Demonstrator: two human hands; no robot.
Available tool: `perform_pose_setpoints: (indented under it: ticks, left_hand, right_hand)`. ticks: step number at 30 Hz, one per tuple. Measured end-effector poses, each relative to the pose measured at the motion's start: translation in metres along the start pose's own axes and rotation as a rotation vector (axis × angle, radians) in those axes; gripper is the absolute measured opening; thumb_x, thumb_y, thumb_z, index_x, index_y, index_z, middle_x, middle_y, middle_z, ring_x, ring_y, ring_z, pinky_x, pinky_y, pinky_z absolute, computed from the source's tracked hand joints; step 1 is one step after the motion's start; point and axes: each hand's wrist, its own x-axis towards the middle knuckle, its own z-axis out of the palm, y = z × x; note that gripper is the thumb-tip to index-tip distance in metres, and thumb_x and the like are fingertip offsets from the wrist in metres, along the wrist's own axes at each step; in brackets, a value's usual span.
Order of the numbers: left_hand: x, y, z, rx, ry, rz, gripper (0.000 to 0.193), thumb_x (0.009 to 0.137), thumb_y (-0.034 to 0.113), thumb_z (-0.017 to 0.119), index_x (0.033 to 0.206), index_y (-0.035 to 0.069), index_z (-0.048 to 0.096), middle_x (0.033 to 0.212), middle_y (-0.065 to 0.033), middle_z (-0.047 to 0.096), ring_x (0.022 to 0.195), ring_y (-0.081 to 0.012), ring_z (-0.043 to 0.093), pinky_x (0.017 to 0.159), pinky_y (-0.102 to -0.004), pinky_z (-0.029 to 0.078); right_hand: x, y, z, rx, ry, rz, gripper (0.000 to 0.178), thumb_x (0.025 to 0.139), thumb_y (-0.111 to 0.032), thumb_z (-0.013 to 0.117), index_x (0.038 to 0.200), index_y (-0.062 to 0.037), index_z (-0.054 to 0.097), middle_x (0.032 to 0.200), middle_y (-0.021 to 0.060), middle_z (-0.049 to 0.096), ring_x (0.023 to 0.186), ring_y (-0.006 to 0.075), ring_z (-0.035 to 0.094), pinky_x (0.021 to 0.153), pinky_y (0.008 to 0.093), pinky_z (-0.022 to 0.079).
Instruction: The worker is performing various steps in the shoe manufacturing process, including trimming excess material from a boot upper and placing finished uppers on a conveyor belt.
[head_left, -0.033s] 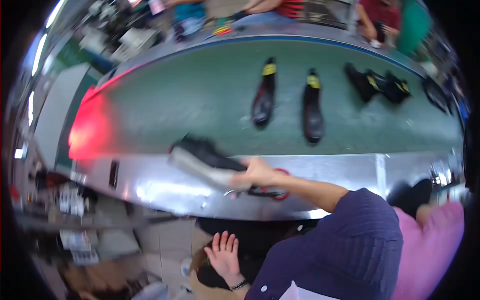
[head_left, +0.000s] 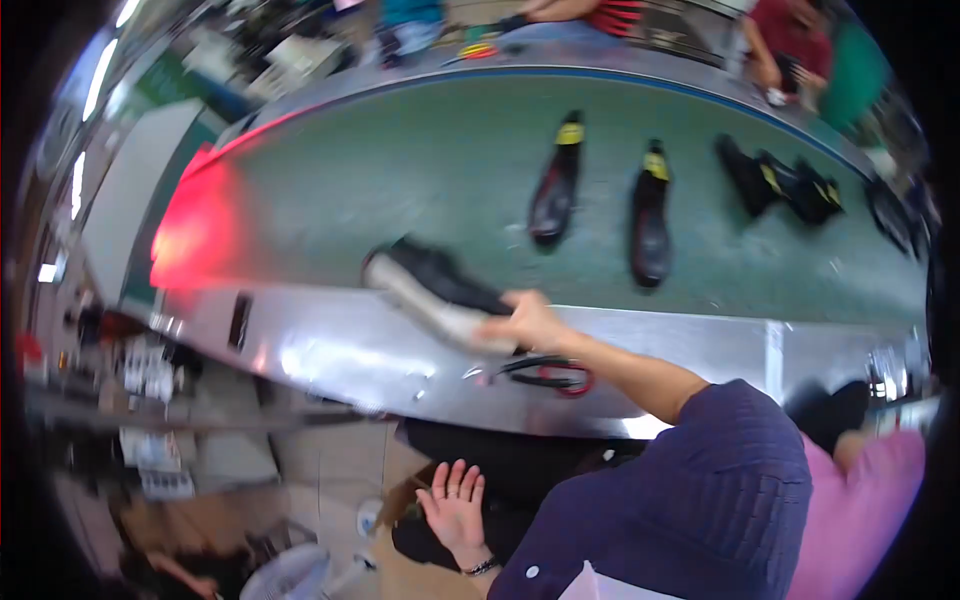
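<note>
My right hand (head_left: 532, 322) is closed round the heel end of a black shoe (head_left: 440, 293) with a pale off-white sole. Its toe points left and reaches over the green belt surface (head_left: 330, 200), blurred by motion. Just below that hand, a dark tool with red looped handles (head_left: 553, 375) lies on the metal ledge (head_left: 680, 350); its exact kind is unclear. Down by my lap, my left hand (head_left: 458, 510) is open, palm up and fingers spread, with nothing in it. A dark bracelet circles its wrist.
Two dark shoes with yellow tabs (head_left: 555, 195) (head_left: 651, 225) lie farther out on the belt. Several more dark shoes (head_left: 780, 182) are at the right. Red light (head_left: 195, 235) glows at the left end. People sit across the table; a pink-sleeved person (head_left: 865, 500) is beside me.
My right hand and the shoe have moved slightly away from me, showing more of the tool on the ledge. The whole view has shifted a little. My left hand stays open.
</note>
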Motion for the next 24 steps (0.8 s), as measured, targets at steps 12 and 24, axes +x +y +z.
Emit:
perform_pose_setpoints:
  ticks: [12, 24]
  left_hand:
    - [-0.072, -0.013, 0.001, 0.084, 0.284, 0.267, 0.051, 0.103, 0.041, 0.035, 0.127, -0.002, 0.05, 0.126, -0.0236, 0.056, 0.117, -0.0394, 0.055, 0.103, -0.0511, 0.042]
    - [-0.154, 0.105, 0.171, 0.995, -0.396, 1.256, 0.025, 0.096, 0.018, 0.052, 0.106, -0.004, 0.059, 0.11, -0.0229, 0.063, 0.102, -0.0383, 0.063, 0.087, -0.0492, 0.052]
  right_hand:
    - [0.179, 0.039, 0.108, -0.491, 0.133, -0.076, 0.058, 0.087, -0.028, 0.061, 0.136, -0.0034, 0.041, 0.098, 0.0307, 0.065, 0.095, 0.0493, 0.063, 0.081, 0.0552, 0.049]
    - [-0.14, 0.005, 0.143, -0.012, -0.751, -0.463, 0.017, 0.084, -0.006, 0.066, 0.101, -0.0038, 0.068, 0.106, 0.0148, 0.065, 0.086, 0.0263, 0.063, 0.075, 0.0343, 0.051]
